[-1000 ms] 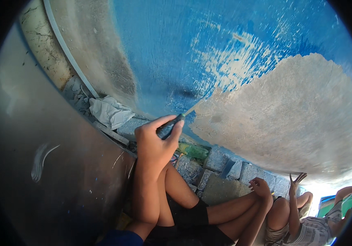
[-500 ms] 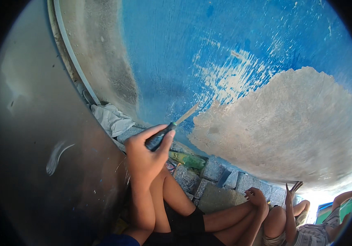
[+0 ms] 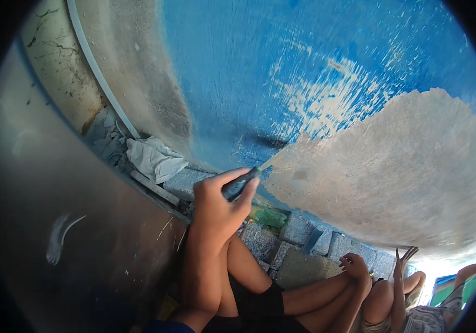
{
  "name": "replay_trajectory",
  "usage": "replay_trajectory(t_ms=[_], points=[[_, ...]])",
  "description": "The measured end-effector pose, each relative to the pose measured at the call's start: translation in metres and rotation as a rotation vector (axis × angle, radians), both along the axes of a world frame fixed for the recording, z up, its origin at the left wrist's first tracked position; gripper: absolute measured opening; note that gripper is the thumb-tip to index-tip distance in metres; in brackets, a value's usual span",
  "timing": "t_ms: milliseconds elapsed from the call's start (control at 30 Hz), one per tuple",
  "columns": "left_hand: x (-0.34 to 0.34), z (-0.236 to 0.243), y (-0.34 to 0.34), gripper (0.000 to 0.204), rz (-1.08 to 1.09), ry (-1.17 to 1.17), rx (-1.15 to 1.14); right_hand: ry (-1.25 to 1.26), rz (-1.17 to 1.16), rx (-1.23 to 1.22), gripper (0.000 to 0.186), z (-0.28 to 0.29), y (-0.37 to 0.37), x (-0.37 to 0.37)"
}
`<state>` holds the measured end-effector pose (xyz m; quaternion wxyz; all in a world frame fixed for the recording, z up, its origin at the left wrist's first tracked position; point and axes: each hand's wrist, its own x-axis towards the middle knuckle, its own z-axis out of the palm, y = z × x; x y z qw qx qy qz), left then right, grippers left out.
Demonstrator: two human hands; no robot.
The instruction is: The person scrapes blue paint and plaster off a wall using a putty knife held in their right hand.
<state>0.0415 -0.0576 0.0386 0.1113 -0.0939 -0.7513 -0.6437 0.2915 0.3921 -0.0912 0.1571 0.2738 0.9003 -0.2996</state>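
My left hand (image 3: 221, 202) is wrapped round the dark handle of a narrow-bladed scraper (image 3: 241, 184), thumb along its near side. The blade, slightly blurred, points up and right. Its tip is at the blue painted wall (image 3: 221, 66), beside the border with a bare grey patch (image 3: 382, 161); whether it touches cannot be told. Above the tip, the paint is scratched to white streaks (image 3: 326, 100). My right hand (image 3: 354, 266) rests near my bent knee, holding nothing, its fingers loosely curled and apart.
A dark brown smooth panel (image 3: 93, 266) curves along the left. A crumpled white cloth (image 3: 154, 159), a green bottle (image 3: 271, 217) and grey paving blocks (image 3: 257, 241) lie along the wall's foot. Another person's spread hand (image 3: 404, 261) is at the lower right.
My left hand and the scraper have moved a little right, and a dark shadow shows beside the blade. The whole view has shifted, exposing more ground at the left. My right hand stays by the knee.
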Motion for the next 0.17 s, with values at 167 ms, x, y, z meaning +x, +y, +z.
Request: replay_trajectory(t_ms=[167], points=[[0.019,0.036,-0.031,0.024,0.093,-0.107,0.088,0.131,0.001,0.091,0.023,0.005,-0.010,0.000]])
